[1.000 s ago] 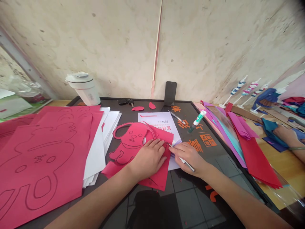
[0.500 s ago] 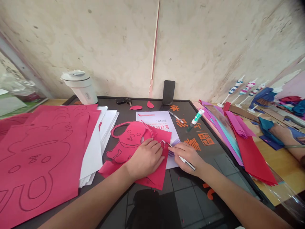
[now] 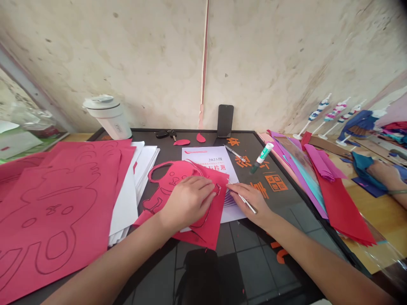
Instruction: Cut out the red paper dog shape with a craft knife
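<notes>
In my right hand (image 3: 251, 201) is a slim silver craft knife (image 3: 248, 204), held like a pen. Its tip is near the right edge of a red paper sheet (image 3: 219, 220) with dark drawn outlines. My left hand (image 3: 190, 199) is over the sheet, fingers bent and drawn together by a small cut spot; what they pinch, if anything, is hidden. Left of that hand lies a red bear-shaped paper cutout (image 3: 165, 180) with an open ear loop, partly covered by the hand. Beneath the papers is a white printed booklet (image 3: 203, 153).
Large red sheets with drawings (image 3: 76, 190) and white papers (image 3: 127, 207) lie left, by a white cup (image 3: 110, 118). A phone (image 3: 225, 121), keys (image 3: 168, 134), a pen (image 3: 234, 152) and a glue stick (image 3: 262, 156) stand or lie behind. Coloured papers (image 3: 337, 199) and another person's hand (image 3: 383, 174) are right.
My left hand has lifted and shifted slightly left, its fingers bending more. The craft knife's tip has drawn back from the cut spot towards the sheet's right edge.
</notes>
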The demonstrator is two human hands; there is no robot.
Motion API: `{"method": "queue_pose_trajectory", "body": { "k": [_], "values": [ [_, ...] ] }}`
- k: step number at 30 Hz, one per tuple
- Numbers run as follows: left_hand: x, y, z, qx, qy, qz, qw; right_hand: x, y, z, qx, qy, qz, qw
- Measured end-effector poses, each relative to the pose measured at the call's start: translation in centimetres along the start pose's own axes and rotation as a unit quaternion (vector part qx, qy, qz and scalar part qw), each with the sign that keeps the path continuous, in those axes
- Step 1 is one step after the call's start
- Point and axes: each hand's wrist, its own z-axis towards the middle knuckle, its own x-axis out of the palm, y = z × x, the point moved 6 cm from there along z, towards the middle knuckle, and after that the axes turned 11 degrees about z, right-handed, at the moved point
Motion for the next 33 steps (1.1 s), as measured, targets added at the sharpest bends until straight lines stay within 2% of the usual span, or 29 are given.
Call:
{"method": "queue_pose_trajectory", "body": {
  "k": [2, 4, 5, 7, 9, 11, 12, 16, 21, 24, 27, 33],
  "values": [
    [-1.7, 0.8, 0.8, -0.030, -0.015, -0.002, 0.999, 0.0, -0.5, 0.0, 0.014, -0.005, 0.020, 1.000],
    [-3.2, 1.3, 1.4, -0.062, -0.001, -0.001, 0.998, -0.1, -1.0, -0.1, 0.024, -0.015, 0.032, 0.999],
    [-3.8, 1.3, 1.4, -0.071, 0.026, 0.006, 0.997, -0.1, -1.3, -0.2, 0.027, -0.020, 0.033, 0.999],
    [-4.2, 0.5, 0.7, -0.070, 0.114, 0.032, 0.990, -0.1, -1.7, -0.2, 0.029, -0.027, 0.020, 0.999],
    [-4.1, -0.8, -1.2, -0.054, 0.208, 0.058, 0.975, 0.0, -1.9, -0.3, 0.026, -0.025, -0.003, 0.999],
    [-4.0, -2.1, -3.5, -0.050, 0.252, 0.078, 0.963, 0.2, -1.5, -0.3, 0.006, -0.011, -0.027, 1.000],
    [-4.1, -2.7, -4.5, -0.049, 0.244, 0.092, 0.964, 0.3, -1.0, -0.2, -0.012, -0.001, -0.036, 0.999],
    [-4.4, -3.8, -7.1, -0.048, 0.153, 0.167, 0.973, 1.1, 1.7, -0.3, -0.089, 0.061, -0.015, 0.994],
    [-3.8, -3.8, -7.3, -0.042, 0.104, 0.202, 0.973, 2.5, 4.0, -0.9, -0.134, 0.138, 0.017, 0.981],
    [-2.9, -4.5, -7.0, -0.028, 0.091, 0.173, 0.980, 2.8, 4.0, -1.0, -0.140, 0.131, 0.008, 0.981],
    [-2.5, -4.7, -6.7, -0.047, 0.059, 0.134, 0.988, 2.7, 3.8, -1.0, -0.144, 0.110, 0.002, 0.983],
    [-3.0, -2.3, -7.0, -0.113, 0.030, 0.119, 0.986, 3.5, 4.4, -1.0, -0.185, 0.097, -0.004, 0.978]
  ]
}}
